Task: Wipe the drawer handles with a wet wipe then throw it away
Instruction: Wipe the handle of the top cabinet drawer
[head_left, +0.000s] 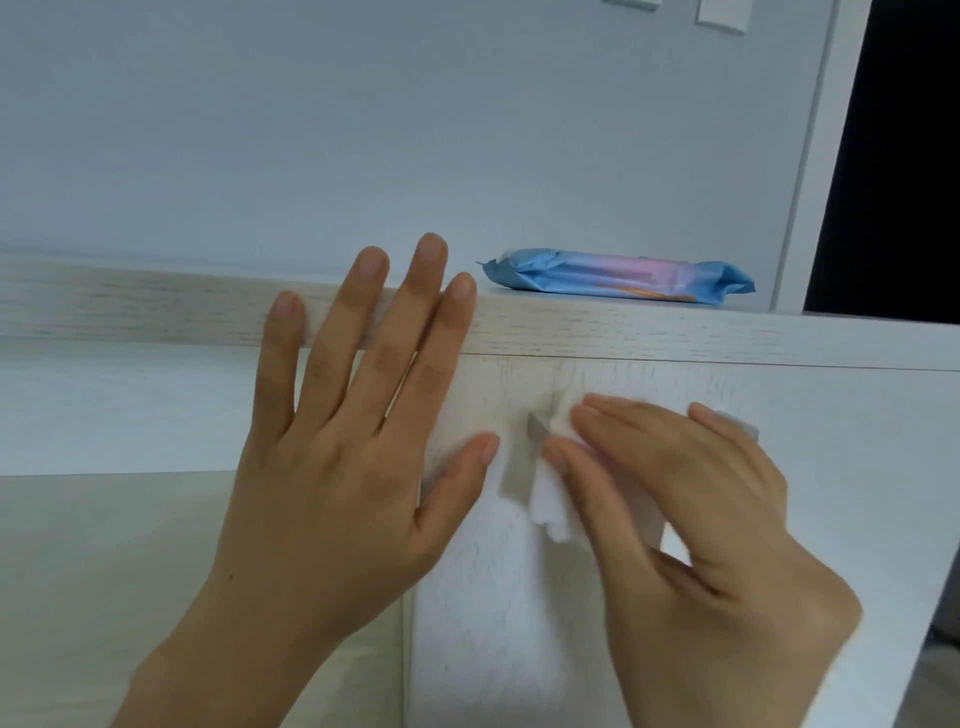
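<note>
R hand (691, 499) pressing folded wipe (550, 499) onto metal handle (537, 430) on drawer front (831, 467), fingers closed over it; L hand (337, 426) flat, fingers spread wide, holding nothing, braced on front & top edge (675, 332). Risk, as judged: wipe bunching or slipping off handle end w/ loose grip, leaving underside unwiped; drawer sliding open if L brace lifts. Wipe pack (618, 275) on top, well apart.

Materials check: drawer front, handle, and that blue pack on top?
Drawer front: looks like whitewashed wood or a wood-look laminate, matte, with faint grain streaks. Handle: probably brushed metal, grey and square-edged, mostly covered by the wipe. Blue pack: thin plastic film, crinkled ends and a soft sheen.
</note>
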